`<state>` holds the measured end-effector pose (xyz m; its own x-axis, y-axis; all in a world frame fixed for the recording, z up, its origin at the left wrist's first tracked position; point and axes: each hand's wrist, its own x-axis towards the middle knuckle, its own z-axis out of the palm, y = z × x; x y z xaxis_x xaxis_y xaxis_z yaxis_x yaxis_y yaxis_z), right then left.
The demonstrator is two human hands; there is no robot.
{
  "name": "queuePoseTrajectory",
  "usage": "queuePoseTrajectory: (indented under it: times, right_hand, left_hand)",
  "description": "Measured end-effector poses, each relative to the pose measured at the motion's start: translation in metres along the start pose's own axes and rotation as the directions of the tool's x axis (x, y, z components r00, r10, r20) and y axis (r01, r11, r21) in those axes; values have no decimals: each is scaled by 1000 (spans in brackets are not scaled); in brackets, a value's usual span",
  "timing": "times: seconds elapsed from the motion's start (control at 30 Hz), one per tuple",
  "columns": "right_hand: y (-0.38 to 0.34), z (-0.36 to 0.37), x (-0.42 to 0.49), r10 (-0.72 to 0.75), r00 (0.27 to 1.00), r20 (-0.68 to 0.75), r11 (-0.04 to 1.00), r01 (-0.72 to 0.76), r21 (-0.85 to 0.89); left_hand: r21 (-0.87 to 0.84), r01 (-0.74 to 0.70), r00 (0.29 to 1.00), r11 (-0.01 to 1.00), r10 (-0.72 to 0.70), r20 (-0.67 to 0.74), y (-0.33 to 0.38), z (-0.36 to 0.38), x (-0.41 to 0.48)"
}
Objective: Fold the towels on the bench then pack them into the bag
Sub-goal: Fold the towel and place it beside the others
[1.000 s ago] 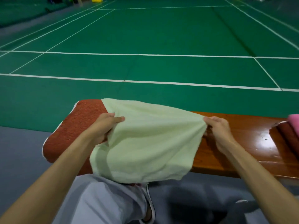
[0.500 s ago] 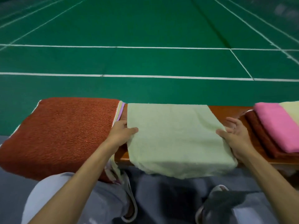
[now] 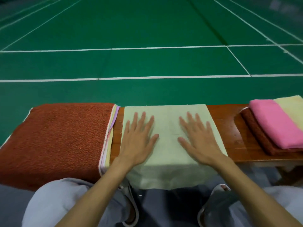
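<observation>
A pale green towel (image 3: 166,167) lies spread across the wooden bench (image 3: 229,128), its near edge hanging over the front. My left hand (image 3: 139,136) lies flat on its left half with fingers spread. My right hand (image 3: 199,138) lies flat on its right half, fingers spread too. To the left a stack of unfolded towels is topped by a rust-red towel (image 3: 54,140), with pale coloured edges showing beneath. At the right sit folded towels: a pink one (image 3: 275,123), a yellow one (image 3: 290,108) and a dark red one (image 3: 259,136). No bag is in view.
Behind the bench stretches a green court floor (image 3: 147,30) with white lines. My knees in grey trousers (image 3: 62,202) and grey shoes (image 3: 218,202) are below the bench's front edge.
The green towel went from being held up by its corners to lying on the bench. Both hands let go of its edges and now press flat on top of it.
</observation>
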<state>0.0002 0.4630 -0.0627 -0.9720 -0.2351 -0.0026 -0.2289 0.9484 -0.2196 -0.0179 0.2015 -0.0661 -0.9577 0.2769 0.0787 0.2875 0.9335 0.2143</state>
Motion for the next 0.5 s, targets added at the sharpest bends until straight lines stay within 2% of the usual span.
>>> queuePoseTrajectory:
  times: [0.07,0.13,0.27,0.37,0.43,0.5]
  right_hand:
    - [-6,15,1,-14,997,75,999,17,-38]
    - [7,14,2,51,995,84,998,-47,-52]
    - [46,3,-5,243,969,43,967,-239,-93]
    - [55,3,-12,305,952,26,949,-301,-91]
    - [49,1,-12,346,938,-30,937,-347,-34]
    - [40,-5,-12,431,880,-200,900,-435,24]
  left_hand:
    - [15,-44,993,999,42,108,2,10,-3]
    - [35,-25,992,999,20,128,-6,14,-5]
    - [45,103,993,994,-105,57,-38,9,-11]
    - [-10,151,988,988,-151,32,-50,7,-17]
    - [-74,192,981,979,-193,-18,-49,6,-18]
    - [-134,256,953,957,-273,-133,-41,1,-19]
